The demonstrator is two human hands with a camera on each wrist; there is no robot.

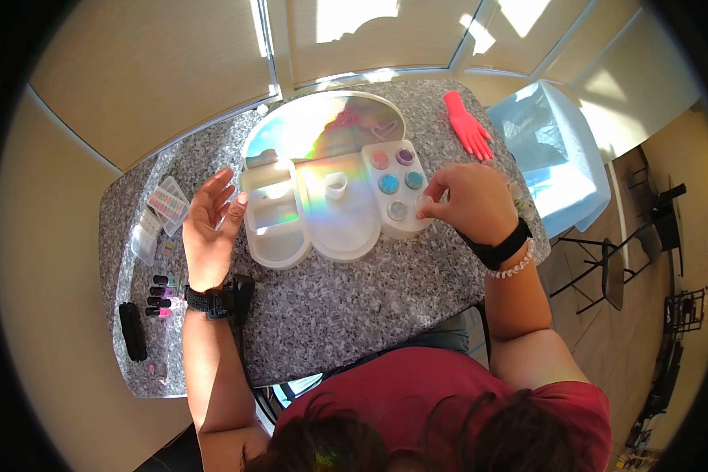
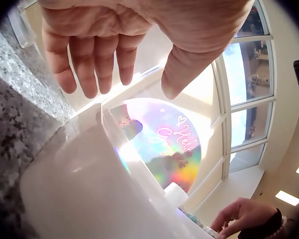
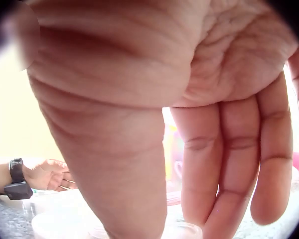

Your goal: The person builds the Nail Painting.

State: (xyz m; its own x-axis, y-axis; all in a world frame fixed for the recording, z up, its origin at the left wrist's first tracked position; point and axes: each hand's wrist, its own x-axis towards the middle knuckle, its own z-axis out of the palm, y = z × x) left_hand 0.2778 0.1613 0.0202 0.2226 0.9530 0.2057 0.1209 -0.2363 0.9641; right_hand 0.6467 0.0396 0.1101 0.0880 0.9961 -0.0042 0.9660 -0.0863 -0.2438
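A white organizer [image 1: 316, 236] with a shiny rainbow back panel [image 1: 291, 130] stands on the speckled table. Its right section holds several small round jars, among them a blue glitter jar [image 1: 389, 184] and a purple one [image 1: 405, 156]. At that section's front right corner, my right hand [image 1: 480, 200] pinches a small clear jar [image 1: 422, 201] between thumb and fingers; the jar's pale rim shows low in the right wrist view. My left hand [image 1: 211, 228] hovers by the organizer's left compartments [image 1: 276, 206], palm inward, fingers loosely extended, holding nothing.
On the left lie clear cases of nail tips [image 1: 167, 206], several nail polish bottles [image 1: 162, 292] and a black pouch [image 1: 132, 331]. A pink practice hand [image 1: 468, 126] lies at the back right. Beyond the table's right edge stands a bin lined in light blue plastic [image 1: 558, 157].
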